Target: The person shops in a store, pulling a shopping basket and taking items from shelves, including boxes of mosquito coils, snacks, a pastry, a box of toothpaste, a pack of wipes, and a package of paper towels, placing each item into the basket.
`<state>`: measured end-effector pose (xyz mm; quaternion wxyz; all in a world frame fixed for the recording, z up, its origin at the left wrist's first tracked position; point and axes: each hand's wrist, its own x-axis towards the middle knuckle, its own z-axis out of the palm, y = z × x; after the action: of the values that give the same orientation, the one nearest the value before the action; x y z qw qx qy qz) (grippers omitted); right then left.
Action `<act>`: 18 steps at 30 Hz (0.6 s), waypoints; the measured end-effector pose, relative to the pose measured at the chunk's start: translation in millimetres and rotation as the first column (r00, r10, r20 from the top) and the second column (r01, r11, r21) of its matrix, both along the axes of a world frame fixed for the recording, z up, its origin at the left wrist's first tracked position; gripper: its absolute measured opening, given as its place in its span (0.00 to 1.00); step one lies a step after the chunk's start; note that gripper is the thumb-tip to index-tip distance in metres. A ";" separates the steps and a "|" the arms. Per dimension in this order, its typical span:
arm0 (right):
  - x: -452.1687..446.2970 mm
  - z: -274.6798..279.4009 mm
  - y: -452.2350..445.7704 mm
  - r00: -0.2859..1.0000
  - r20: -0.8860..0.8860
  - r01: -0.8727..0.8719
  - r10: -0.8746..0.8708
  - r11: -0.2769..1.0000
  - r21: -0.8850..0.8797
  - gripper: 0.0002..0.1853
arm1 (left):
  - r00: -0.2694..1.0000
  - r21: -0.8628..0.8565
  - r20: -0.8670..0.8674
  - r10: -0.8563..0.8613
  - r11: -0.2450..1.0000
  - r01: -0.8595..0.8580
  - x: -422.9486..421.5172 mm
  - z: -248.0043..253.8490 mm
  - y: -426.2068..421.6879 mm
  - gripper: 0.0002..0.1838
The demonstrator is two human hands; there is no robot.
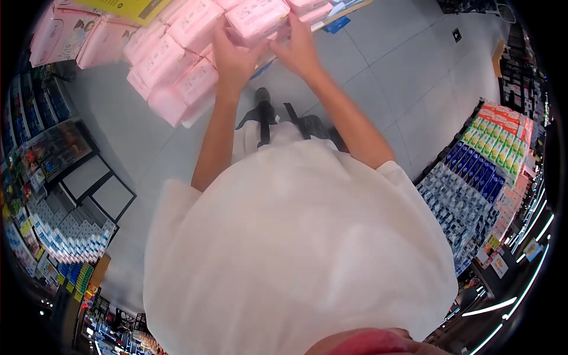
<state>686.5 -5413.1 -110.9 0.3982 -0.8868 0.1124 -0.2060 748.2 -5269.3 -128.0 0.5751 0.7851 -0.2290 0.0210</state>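
Both of my hands are at the front of a stack of pink soft packs, near the top of the head view. Between them is one pink plastic-wrapped pack (258, 18) with small print on its face; its exact kind cannot be read. My left hand (232, 58) grips its left side, fingers partly hidden behind the edge. My right hand (294, 50) has its fingers at the right corner, with the thumb under the near edge. The thumbs almost meet below the pack. Other pink packs (195, 23) lie piled directly to the left.
A yellow sign (127, 8) hangs over the stack's upper left. Grey floor tiles (378, 65) surround my feet. To the right stands a display of coloured boxes (482, 148). At the left are shelves of small boxes (68, 234) and a black metal frame (112, 195).
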 end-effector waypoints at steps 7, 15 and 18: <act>-46.5 49.8 -0.3 0.990 0.110 -0.117 0.084 0.934 0.338 0.31 | 0.994 -0.358 0.023 -0.111 0.927 0.112 -26.1 67.1 4.2 0.32; -81.9 135.7 -5.0 0.982 -0.182 0.180 -0.056 0.588 0.789 0.33 | 0.214 -0.575 -0.774 -0.596 0.803 0.159 -25.7 122.6 -21.9 0.31; -99.5 134.5 -7.6 0.971 -0.183 0.237 -0.151 0.591 0.771 0.34 | 0.161 -0.552 -0.796 -0.583 0.809 0.203 -32.4 125.5 -36.7 0.29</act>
<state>587.0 -5420.6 23.5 0.7160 -0.6127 0.3068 -0.1339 715.8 -5306.0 -2.4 0.6956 0.4442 -0.0341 -0.5636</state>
